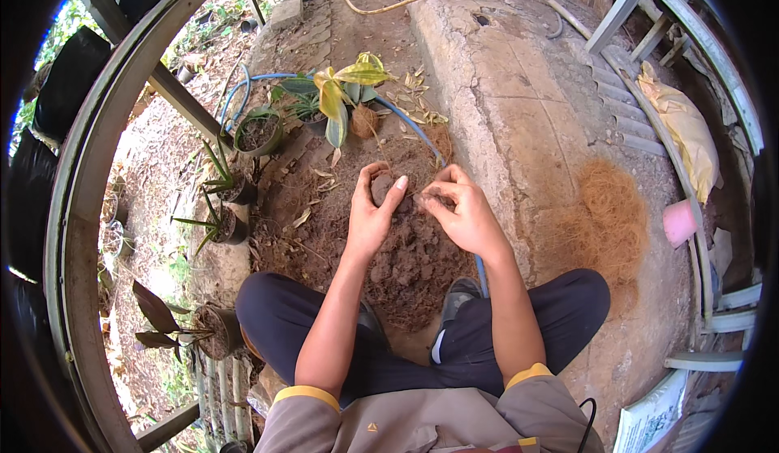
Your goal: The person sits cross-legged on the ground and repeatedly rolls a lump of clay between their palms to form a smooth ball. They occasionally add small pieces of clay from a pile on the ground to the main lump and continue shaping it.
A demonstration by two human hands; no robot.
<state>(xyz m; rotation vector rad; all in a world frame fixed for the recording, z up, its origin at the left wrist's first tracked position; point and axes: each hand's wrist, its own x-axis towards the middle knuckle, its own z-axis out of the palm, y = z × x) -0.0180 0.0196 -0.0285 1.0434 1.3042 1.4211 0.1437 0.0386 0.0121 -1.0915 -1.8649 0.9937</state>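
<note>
My left hand (372, 213) is closed around a rounded ball of dark soil (381, 188), with the thumb along its right side. A thin stem or root seems to rise from the ball. Just to the right, my right hand (459, 206) has its fingers bent together; dark crumbs show at the fingertips, and what lies between them is too small to tell. Below both hands is a heap of clumped brown soil (408, 258) on the ground between my feet. A ball wrapped in brown fibre (364, 121) sits beyond the hands, beside a plant with yellow and green leaves (341, 91).
Potted plants (228, 225) line the left side. A blue hose (414, 126) runs past the heap. On the concrete ledge (487, 118) at right lies loose coconut fibre (608, 228), near a pink pot (679, 222) and a yellowish sack (681, 130). A metal frame (76, 222) curves along the left.
</note>
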